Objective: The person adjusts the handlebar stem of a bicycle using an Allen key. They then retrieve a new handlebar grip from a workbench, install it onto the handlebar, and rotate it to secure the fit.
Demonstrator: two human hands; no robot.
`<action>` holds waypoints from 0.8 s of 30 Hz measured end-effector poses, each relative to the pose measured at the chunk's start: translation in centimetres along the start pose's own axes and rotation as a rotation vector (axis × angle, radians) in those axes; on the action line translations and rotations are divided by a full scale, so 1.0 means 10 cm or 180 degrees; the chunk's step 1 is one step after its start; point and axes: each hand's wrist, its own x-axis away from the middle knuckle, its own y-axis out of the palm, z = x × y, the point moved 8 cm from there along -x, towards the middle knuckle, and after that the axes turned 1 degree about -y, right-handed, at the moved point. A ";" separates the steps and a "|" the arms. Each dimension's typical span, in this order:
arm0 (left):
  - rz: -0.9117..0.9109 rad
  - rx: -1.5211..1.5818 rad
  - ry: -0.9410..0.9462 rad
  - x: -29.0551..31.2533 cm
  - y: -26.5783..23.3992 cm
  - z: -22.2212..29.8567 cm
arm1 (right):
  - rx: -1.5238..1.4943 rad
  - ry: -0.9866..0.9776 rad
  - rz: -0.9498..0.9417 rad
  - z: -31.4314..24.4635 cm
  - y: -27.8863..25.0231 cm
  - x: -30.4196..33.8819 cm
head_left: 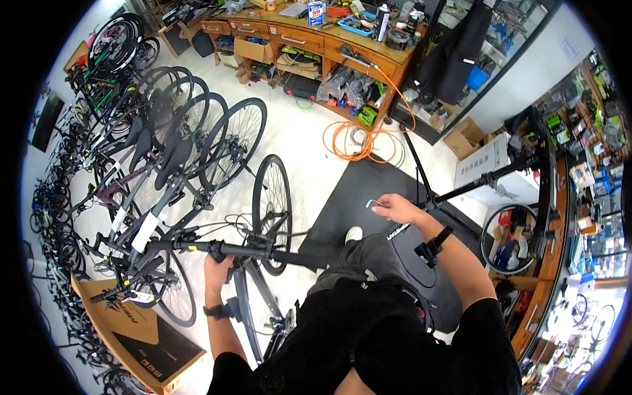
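A bicycle with a dark flat handlebar (230,249) stands at my left side, its bar running across in front of me. My left hand (218,268) is closed on this handlebar near its middle, the fingers partly hidden beneath it. Below the bar the grey frame (260,289) slopes toward me, and the front wheel (272,210) stands beyond it. Out to the right, my right hand (398,209) pinches a small, bent, silvery hex key (372,203) between thumb and fingers, held over the dark floor mat (349,187), apart from the bicycle.
Several parked bicycles (171,151) crowd the left. An open cardboard box (135,322) lies at the lower left. Ahead stands a wooden workbench (296,36) with tools and bottles. An orange hose (352,141) coils on the floor. A black repair stand (461,187) rises at the right.
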 end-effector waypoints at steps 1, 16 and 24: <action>0.0216 -0.0143 -0.0023 0.08 -0.02 0.08 | -0.0074 -0.0030 -0.0055 0.01 -0.05 -0.22; 0.2943 -0.2250 -0.0850 1.84 0.71 -0.12 | -0.0776 -0.0048 0.0075 0.03 -1.57 -2.89; 0.1448 0.0152 -0.1723 2.05 2.86 -1.55 | 0.0002 -0.1006 0.0825 -0.25 -2.81 -4.00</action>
